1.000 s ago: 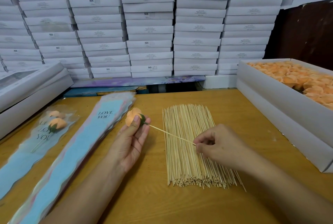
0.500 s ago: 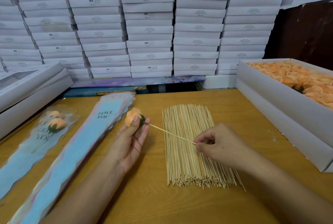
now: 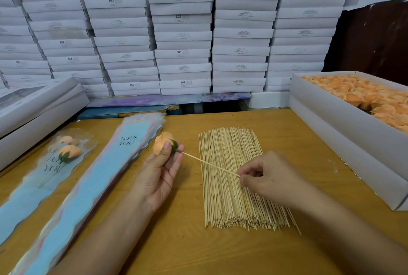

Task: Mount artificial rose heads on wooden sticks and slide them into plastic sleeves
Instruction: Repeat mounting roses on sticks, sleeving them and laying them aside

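Bright even light, soft shadows, sharp centre, wide-angle bending at edges

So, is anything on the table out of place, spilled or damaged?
Nothing serious. One stray stick at the near right corner of the stick pile lies splayed outward, askew from the rest. The left hand holds the rose head; the right hand pinches its stick.

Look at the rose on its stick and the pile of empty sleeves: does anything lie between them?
Nothing visible does. The left hand holds the rose, the right hand pinches the stick, and the sleeves lie just left of the rose, with only bare table between.
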`<state>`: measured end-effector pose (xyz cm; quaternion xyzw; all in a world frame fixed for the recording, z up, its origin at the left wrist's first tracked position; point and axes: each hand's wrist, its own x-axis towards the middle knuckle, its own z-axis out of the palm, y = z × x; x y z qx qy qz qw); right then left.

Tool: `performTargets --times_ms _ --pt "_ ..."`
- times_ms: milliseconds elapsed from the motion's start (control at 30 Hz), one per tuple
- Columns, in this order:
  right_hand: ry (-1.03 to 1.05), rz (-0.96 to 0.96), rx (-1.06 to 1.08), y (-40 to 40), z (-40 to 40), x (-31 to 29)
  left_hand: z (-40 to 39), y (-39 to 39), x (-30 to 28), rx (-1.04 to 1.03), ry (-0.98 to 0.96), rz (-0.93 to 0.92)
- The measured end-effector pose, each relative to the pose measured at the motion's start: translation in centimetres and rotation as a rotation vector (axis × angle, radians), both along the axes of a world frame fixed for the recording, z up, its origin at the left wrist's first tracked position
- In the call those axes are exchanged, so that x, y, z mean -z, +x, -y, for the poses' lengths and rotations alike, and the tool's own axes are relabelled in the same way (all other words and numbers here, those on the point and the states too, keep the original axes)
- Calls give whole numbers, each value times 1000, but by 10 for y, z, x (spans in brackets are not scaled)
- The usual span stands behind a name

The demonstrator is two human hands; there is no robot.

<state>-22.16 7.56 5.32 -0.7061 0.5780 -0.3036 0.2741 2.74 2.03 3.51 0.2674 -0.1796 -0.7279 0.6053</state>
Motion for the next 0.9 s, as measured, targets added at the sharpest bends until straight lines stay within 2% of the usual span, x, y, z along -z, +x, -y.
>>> performTargets --times_ms 900 --pt "-15 -3 -7 0 -1 -1 3 1 2 -16 -12 7"
